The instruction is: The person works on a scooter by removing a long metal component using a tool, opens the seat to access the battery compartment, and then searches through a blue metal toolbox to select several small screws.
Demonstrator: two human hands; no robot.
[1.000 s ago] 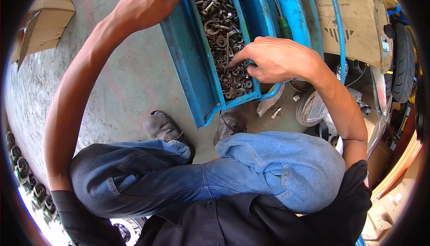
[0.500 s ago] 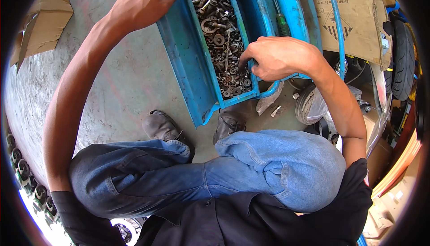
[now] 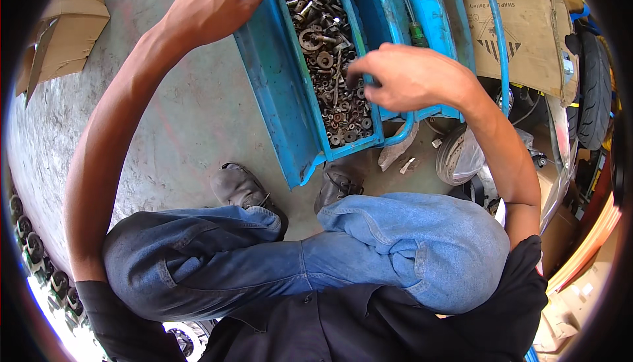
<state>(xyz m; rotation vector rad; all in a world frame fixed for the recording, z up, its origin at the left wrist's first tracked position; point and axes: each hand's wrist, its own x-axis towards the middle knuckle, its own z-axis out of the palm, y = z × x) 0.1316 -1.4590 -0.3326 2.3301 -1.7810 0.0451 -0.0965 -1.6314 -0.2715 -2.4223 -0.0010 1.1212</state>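
A blue metal toolbox (image 3: pixel 280 115) with cantilever trays stands spread out before me. One long tray holds a heap of bolts, nuts and washers (image 3: pixel 326 65), with small nuts and washers at its near end. At the upper edge of the view my left hand (image 3: pixel 221 6) is closed at the toolbox's outer tray wall; most of its fingers are cut off or hidden. My right hand (image 3: pixel 415 78) hovers over the right side of the small hardware. Its forefinger and thumb are bent and apart, somewhat blurred, and I see nothing between them.
In another tray lies a green-handled screwdriver (image 3: pixel 417 34). Cardboard boxes stand at the right (image 3: pixel 521 39) and at the far left (image 3: pixel 72 32). A tyre (image 3: pixel 597 91) and a disc-like part (image 3: pixel 453 157) are on the right. My shoes (image 3: pixel 244 187) are close to the toolbox's near end.
My right hand has lifted slightly from the small hardware and shifted a little to the left, its fingers now blurred. The left hand stays at the tray wall.
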